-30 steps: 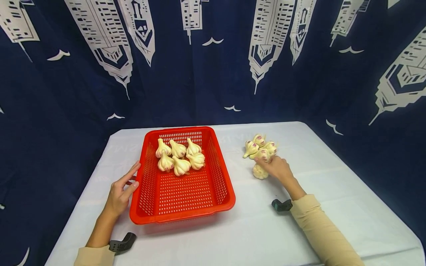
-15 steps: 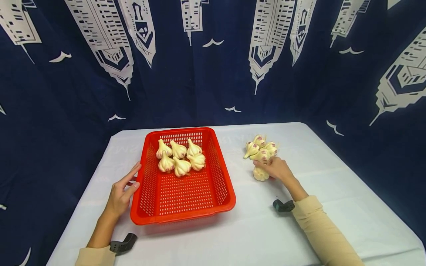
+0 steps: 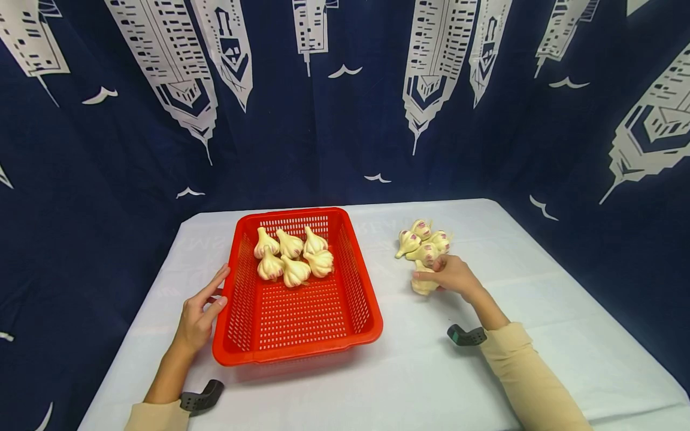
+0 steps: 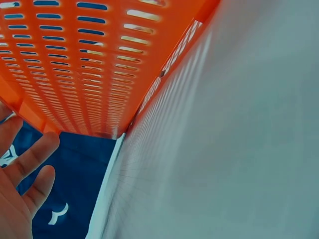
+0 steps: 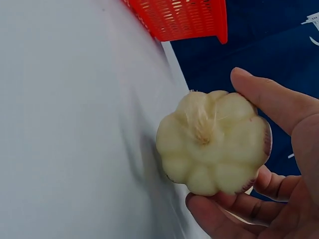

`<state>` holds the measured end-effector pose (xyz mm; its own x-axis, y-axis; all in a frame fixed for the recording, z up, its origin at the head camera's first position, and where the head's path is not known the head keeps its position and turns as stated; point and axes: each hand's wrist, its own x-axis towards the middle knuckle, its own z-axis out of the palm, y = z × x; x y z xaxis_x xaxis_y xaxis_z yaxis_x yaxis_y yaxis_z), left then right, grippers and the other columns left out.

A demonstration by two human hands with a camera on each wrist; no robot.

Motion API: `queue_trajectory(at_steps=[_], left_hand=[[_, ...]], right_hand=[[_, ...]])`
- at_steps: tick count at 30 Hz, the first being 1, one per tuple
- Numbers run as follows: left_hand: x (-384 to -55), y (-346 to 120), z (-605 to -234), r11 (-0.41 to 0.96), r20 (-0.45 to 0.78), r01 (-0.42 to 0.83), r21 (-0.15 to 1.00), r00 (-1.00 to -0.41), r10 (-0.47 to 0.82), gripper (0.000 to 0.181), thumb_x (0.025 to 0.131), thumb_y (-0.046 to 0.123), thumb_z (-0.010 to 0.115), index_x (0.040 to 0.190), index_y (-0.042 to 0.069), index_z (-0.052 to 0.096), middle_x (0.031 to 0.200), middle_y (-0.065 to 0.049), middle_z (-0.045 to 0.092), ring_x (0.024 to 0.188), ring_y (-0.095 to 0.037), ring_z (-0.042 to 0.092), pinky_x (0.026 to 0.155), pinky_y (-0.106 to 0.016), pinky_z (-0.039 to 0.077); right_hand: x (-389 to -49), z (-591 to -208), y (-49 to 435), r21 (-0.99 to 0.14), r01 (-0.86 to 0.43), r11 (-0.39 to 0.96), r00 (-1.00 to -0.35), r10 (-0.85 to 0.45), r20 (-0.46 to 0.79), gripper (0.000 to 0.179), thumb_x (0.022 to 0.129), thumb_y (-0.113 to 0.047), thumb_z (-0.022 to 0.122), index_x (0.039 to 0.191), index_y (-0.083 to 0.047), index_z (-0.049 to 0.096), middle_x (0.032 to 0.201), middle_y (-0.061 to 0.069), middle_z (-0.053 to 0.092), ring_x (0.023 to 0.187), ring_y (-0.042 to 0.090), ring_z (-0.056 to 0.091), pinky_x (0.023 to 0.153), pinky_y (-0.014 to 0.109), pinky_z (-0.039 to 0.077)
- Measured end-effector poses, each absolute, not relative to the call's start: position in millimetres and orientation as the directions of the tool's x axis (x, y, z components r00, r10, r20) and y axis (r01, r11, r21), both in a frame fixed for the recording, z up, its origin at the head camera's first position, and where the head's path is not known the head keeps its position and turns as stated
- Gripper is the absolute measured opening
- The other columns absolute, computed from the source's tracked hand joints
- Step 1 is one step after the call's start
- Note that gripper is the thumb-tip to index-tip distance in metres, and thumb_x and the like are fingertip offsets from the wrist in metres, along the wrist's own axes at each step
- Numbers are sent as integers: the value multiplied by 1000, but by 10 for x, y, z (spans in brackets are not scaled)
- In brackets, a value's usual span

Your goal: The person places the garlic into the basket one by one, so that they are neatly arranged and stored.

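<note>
A garlic bulb [image 5: 214,142] is held in my right hand [image 3: 455,276], pinched between thumb and fingers; its root end faces the right wrist camera. In the head view it overlaps the near side of a small cluster of garlic bulbs [image 3: 423,252] on the white table. My left hand [image 3: 198,314] rests at the left rim of a red perforated basket [image 3: 302,311], its fingers extended along the edge. Several garlic bulbs [image 3: 295,272] sit in two rows in the basket's far half. The left wrist view shows spread fingers [image 4: 35,157] beside the basket's slotted side.
A white cloth covers the table [image 3: 409,371], with slight creases near its front right. Behind it hangs a dark blue curtain [image 3: 334,131] printed with white buildings and birds. Each wrist wears a black camera mount [image 3: 466,336].
My right hand has drawn slightly nearer and to the right, and the garlic bulb in it has tilted, with its stem now showing. The left hand stays at the basket.
</note>
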<state>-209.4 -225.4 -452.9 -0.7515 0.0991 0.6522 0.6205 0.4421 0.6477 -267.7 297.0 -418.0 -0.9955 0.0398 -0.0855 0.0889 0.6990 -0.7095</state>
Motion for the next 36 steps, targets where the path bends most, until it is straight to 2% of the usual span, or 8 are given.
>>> queue_trajectory(at_steps=[7, 11, 15, 18, 25, 36], left_hand=[[-2082, -2241, -4519, 440, 648, 614, 655, -756, 90, 53, 86, -2, 54, 139, 0, 55, 143, -19, 51, 93, 2, 57, 75, -16, 44], [-2072, -2229, -4511, 440, 643, 606, 663, -762, 80, 53, 86, -2, 53, 139, 1, 55, 143, -18, 51, 93, 3, 56, 75, -15, 44], [-2071, -2236, -4523, 441, 643, 604, 664, -762, 75, 53, 86, -2, 53, 139, 0, 55, 143, -18, 51, 93, 3, 56, 75, -13, 42], [-2073, -2238, -4525, 441, 643, 604, 664, -762, 77, 53, 86, -2, 53, 139, 0, 55, 143, -18, 51, 93, 3, 56, 76, -13, 42], [-2066, -2226, -4512, 440, 636, 600, 668, -768, 82, 54, 87, 0, 53, 140, 2, 54, 144, -17, 51, 93, 3, 57, 75, -15, 43], [-2084, -2241, -4529, 447, 646, 612, 653, -757, 93, 53, 86, 0, 53, 139, -1, 54, 143, -21, 51, 92, 1, 57, 75, -15, 44]], right_hand=[[-2674, -4127, 2969, -745, 40, 666, -998, -9, -62, 60, 75, -38, 85, 105, 0, 50, 96, 12, 58, 81, 22, 57, 69, 32, 54], [-2686, -4046, 2942, -748, 17, 663, -999, -22, -42, 69, 77, -35, 85, 120, 3, 47, 114, 22, 60, 97, 29, 58, 76, 35, 52], [-2688, -3951, 2880, -748, -38, 662, -998, -58, 0, 73, 78, -31, 84, 130, 4, 47, 123, 26, 59, 109, 35, 57, 83, 41, 49], [-2686, -3877, 2821, -752, -96, 652, -995, -92, 47, 67, 77, -25, 83, 128, 5, 51, 123, 26, 60, 108, 36, 59, 83, 40, 50], [-2695, -3734, 2670, -756, -161, 635, -987, -124, 106, 57, 79, -20, 81, 124, 7, 60, 117, 22, 60, 94, 30, 60, 70, 29, 52], [-2740, -3582, 2438, -817, -219, 534, -976, -103, 194, 48, 79, -15, 78, 120, 2, 62, 118, 20, 63, 101, 33, 60, 75, 32, 51]])
